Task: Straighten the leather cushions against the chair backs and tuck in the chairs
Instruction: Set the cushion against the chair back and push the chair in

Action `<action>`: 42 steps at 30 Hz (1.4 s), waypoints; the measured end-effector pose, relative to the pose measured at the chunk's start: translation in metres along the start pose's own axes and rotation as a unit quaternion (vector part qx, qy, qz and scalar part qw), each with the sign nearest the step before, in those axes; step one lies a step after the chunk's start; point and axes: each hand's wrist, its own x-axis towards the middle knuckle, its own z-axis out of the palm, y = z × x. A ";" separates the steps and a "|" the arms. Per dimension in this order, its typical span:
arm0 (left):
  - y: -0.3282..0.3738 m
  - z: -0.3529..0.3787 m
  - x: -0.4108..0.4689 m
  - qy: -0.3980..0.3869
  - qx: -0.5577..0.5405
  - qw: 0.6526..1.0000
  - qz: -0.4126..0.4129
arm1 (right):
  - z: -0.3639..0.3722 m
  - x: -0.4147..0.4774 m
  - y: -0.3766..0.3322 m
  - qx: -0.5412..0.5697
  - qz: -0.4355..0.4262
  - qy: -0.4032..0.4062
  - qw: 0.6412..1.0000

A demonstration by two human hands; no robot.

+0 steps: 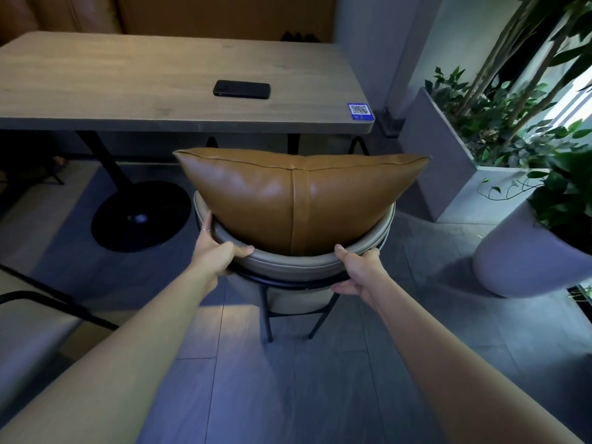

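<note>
Both hands grasp the chair's curved back rim (288, 262) — left hand (215, 251) and right hand (358, 270) either side of the tan leather cushion (288, 200), which stands upright against the back. Best push evenly, straight toward the table (128, 78), so it doesn't swing. Seat and front legs are hidden — clearance under the tabletop can't be judged.

A long rectangular wood-grain table (128, 78) stands on a black post with a round black base (141, 216). A black slab-shaped phone (242, 89) lies flat on it, well apart from a blue-bordered QR sticker (360, 111) at its near right corner. Right: a grey rectangular planter (448, 177) and rounded grey pot (525, 261), both holding leafy green plants.
</note>
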 end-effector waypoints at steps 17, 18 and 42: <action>0.022 0.019 -0.028 0.138 0.193 0.965 0.110 | -0.005 0.007 -0.012 -0.086 -0.015 -0.042 0.995; 0.028 0.026 -0.037 0.162 0.230 0.948 0.150 | -0.008 0.007 -0.011 -0.097 -0.019 -0.047 0.994; 0.091 0.190 -0.011 0.033 0.641 0.699 0.315 | -0.074 0.057 -0.047 0.008 0.027 -0.121 0.992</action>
